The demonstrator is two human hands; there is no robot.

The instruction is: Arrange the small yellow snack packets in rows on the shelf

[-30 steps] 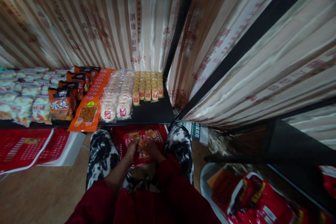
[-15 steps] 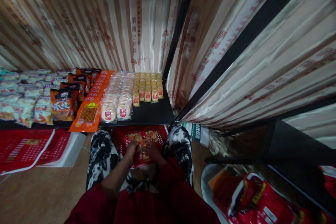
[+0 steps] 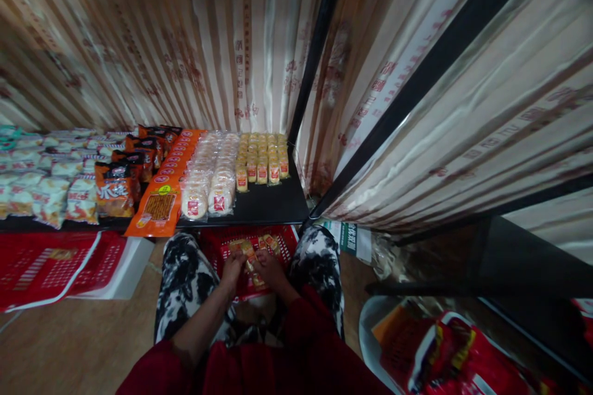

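Between my knees, a red plastic basket (image 3: 290, 236) holds several small yellow snacks in clear wrappers. Over it, one wrapped snack (image 3: 249, 252) is pinched at its left side by the closed fingers of my left hand (image 3: 233, 270). My right hand (image 3: 271, 270) is closed on the lower right of the same snack, its fingertips partly hidden. Loose wrapped snacks (image 3: 269, 242) lie in the basket just beyond my hands. On the black shelf (image 3: 259, 205) ahead stand rows of similar yellow packs (image 3: 262, 170).
Round white packaged cakes (image 3: 221, 197), an orange snack packet (image 3: 160, 203), orange-black bags (image 3: 115, 191) and white bags (image 3: 49, 200) line the shelf. Another red basket (image 3: 41, 271) sits at left. A pale tub (image 3: 370, 327) with red bags stands at right. Pleated curtains (image 3: 208, 43) hang behind.
The view has shifted slightly, so the shelf appears a little lower and further right. Both hands stay on the wrapped snack, with only a small movement of the fingers.
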